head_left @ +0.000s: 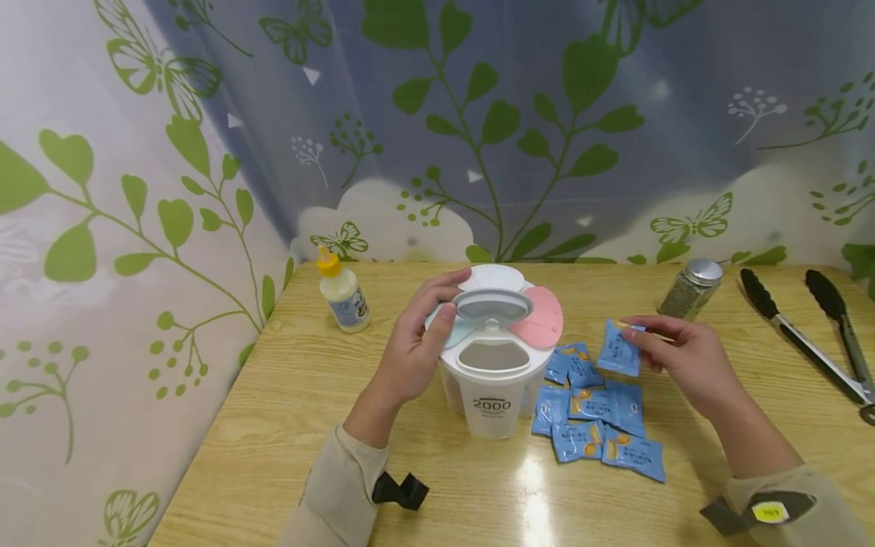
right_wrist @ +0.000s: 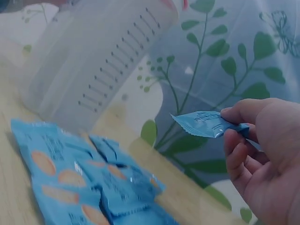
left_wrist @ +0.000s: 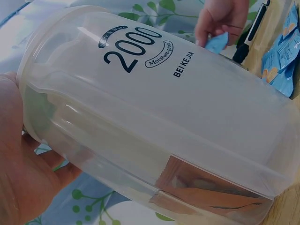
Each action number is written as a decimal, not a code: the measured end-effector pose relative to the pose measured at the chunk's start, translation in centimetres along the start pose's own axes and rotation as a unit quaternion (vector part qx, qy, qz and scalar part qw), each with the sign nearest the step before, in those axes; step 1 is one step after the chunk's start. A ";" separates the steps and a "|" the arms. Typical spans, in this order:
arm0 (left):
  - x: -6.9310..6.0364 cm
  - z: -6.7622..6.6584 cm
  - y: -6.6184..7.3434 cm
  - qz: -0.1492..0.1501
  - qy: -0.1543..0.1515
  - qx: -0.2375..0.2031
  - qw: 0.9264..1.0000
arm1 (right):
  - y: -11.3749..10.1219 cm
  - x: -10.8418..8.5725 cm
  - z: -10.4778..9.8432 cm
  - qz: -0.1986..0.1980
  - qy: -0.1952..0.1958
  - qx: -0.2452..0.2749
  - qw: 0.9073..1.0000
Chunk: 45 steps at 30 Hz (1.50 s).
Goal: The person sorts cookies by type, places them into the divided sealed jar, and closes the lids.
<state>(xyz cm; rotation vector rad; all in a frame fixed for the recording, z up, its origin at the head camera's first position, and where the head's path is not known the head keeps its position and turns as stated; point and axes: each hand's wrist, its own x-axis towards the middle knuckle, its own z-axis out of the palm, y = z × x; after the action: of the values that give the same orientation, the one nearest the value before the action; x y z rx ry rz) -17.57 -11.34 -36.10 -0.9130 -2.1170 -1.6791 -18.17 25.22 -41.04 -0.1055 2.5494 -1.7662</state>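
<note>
A translucent storage container (head_left: 492,414) with white, pink, grey and blue lids stands on the table. Its grey front flap (head_left: 494,306) is raised over an uncovered compartment. My left hand (head_left: 412,346) grips the container's upper left side, thumb over the lid edge. In the left wrist view, an orange-brown packet (left_wrist: 211,187) lies inside a side compartment. To the container's right, my right hand (head_left: 693,361) pinches a small blue snack packet (head_left: 619,351) by its edge, above the table. Several similar blue packets (head_left: 581,441) lie below it, beside the container.
At the left stands a bottle with a yellow nozzle cap (head_left: 345,296). A glass jar with a metal lid (head_left: 690,289) stands at the back right, near black-tipped tongs (head_left: 807,342). A leaf-patterned curtain (head_left: 437,137) hangs behind the wooden table (head_left: 273,456).
</note>
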 end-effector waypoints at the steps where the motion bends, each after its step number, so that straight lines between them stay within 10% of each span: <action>1: 0.0 0.0 0.0 0.000 0.000 0.001 1.000 | -0.3 -0.1 0.1 -0.006 -0.002 0.005 1.000; 11: 0.0 0.1 0.1 -0.001 0.000 0.000 1.000 | -3.4 -1.8 1.1 -0.046 -0.045 0.085 0.994; 17: 0.0 0.1 -0.1 0.003 0.001 -0.008 1.000 | -5.0 -2.8 2.1 -0.102 -0.092 0.203 0.969; 26: 0.0 0.1 0.0 0.005 0.000 -0.013 1.000 | -6.7 -3.8 3.1 -0.157 -0.086 0.242 0.954; 36: 0.0 0.0 0.0 0.007 0.000 -0.011 1.000 | -8.9 -3.6 4.5 -0.233 -0.109 0.311 0.915; 40: 0.0 0.0 -0.1 0.005 0.001 -0.009 1.000 | -10.4 -3.4 5.3 -0.243 -0.115 0.307 0.913; 45: 0.0 0.1 0.0 0.005 0.004 -0.007 1.000 | -12.6 -3.5 6.2 -0.208 -0.086 0.265 0.938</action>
<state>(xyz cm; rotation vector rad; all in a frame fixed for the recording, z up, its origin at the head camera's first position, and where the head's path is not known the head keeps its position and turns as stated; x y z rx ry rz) -17.58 -11.28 -36.11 -0.9177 -2.0939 -1.6927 -13.83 15.26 -31.46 -0.7840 1.9446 -2.3943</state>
